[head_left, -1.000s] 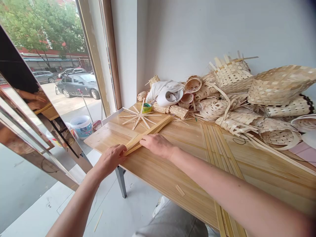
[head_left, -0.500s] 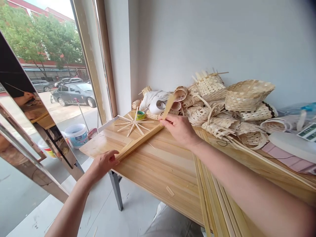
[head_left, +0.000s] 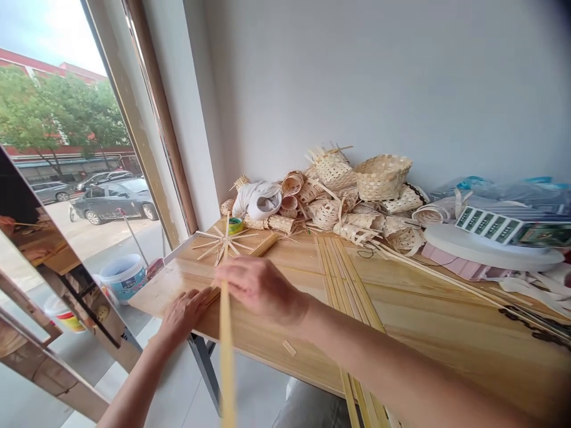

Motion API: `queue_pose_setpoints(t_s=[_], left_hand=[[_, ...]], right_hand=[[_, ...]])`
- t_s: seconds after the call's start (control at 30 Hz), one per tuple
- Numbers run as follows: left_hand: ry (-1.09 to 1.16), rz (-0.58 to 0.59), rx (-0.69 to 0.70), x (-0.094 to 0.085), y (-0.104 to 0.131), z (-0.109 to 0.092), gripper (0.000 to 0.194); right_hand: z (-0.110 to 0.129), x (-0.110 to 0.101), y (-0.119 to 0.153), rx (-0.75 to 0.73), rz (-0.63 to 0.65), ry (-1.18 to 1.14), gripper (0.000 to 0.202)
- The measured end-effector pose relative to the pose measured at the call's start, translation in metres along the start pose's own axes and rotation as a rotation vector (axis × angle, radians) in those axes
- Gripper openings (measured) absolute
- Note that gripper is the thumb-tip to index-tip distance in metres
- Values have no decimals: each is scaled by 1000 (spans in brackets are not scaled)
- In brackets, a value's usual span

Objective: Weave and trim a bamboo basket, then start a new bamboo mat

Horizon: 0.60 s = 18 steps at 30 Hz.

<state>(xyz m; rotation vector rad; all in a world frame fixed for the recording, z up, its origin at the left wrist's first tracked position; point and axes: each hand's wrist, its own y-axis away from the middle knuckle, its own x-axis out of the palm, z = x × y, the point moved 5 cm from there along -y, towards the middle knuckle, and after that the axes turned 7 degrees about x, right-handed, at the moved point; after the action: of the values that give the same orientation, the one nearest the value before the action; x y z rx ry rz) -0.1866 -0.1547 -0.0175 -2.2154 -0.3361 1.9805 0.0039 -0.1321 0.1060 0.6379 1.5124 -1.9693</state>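
Note:
My right hand (head_left: 263, 291) is closed on a long bamboo strip (head_left: 227, 356), which runs from the fingers down toward me and is blurred. At the table's left front edge, my left hand (head_left: 186, 310) grips the near end of a short bundle of bamboo strips (head_left: 264, 245). My right hand hides the middle of that bundle. Just behind the hands, thin strips crossed like a star (head_left: 222, 242) lie on the wooden table. Right of my right hand, several long bamboo strips (head_left: 341, 273) lie side by side, partly under my forearm.
Woven baskets (head_left: 382, 177) and rolled weaving (head_left: 325, 213) are heaped along the wall. A green tape roll (head_left: 235, 225) sits near the star. To the right are a white round object (head_left: 491, 246) and a patterned box (head_left: 491, 226). A bucket (head_left: 122, 278) stands left of the table (head_left: 276, 303).
My right hand has moved from the bundle's far end toward my left hand. A long strip now hangs toward me from it. The view has turned right.

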Motion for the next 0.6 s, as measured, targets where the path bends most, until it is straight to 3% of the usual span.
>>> queue_pose_setpoints(t_s=[0.13,0.23,0.33,0.4,0.5,0.6], left_hand=[[352,-127,-6,-13,5,-23,33],[958,-142,46,-23,4,-76,37],[1563,-131,52,-29,-6,-137,48],[1876,-152,14,-28,-15,-168,44],[2083,-166,-26,-23,-26,-198,30],[2084,-151,-30,-18,-28,-214,23]], right_hand=[[-37,-72,40,366,-392,-454,17],[-49,-103,90,604,-528,-567,23],[-41,-115,143,733,-603,-583,25],[-33,-116,177,796,-638,-590,24],[-23,-115,225,903,-709,-644,21],[-15,-113,262,986,-750,-681,20]])
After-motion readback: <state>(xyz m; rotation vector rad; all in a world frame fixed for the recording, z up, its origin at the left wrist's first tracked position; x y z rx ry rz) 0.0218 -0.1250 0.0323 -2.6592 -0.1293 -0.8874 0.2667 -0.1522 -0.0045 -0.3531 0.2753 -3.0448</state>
